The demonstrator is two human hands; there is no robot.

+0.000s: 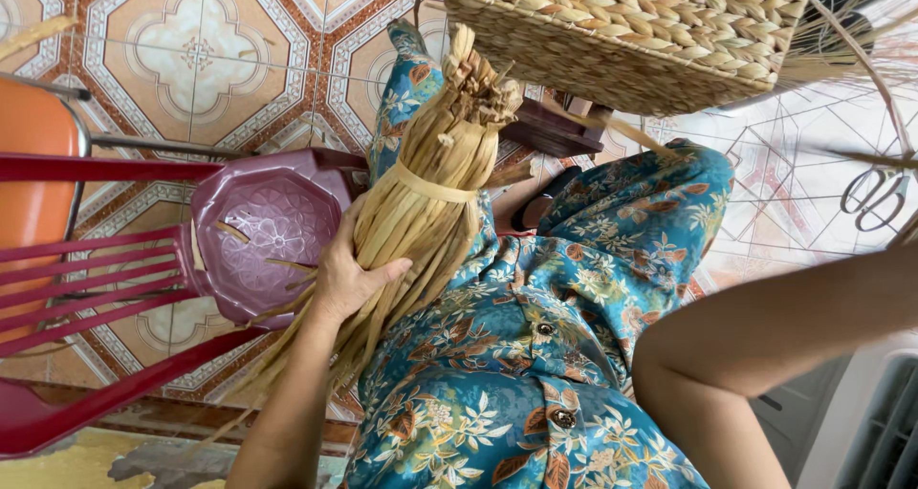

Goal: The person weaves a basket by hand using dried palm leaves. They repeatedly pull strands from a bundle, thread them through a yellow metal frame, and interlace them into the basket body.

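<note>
So the left hand (346, 277) is wrapped around a bundle (430, 188) of dried straw-coloured reeds, gripping it from the side, a bit below the band (435, 185) that ties it together. The cut ends of the bundle stick up above the hand toward the basket, and the loose long ends fan out below the hand, down past the wrist. The bundle lies tilted across the person's lap, on the teal flowered clothes (535, 355).

The right hand is out of the picture: only the forearm (765, 336) shows, stretching off to the right edge, so I can't tell what that hand is doing.

A woven basket (622, 30) sits up top, just beyond the bundle's tip, with loose strands sticking out on its right side. Just beside the left hand there's a maroon plastic stool (273, 226) with a few reed scraps on it. Scissors (872, 197) lie on the tiled floor (220, 59), well apart from everything, far right.
</note>
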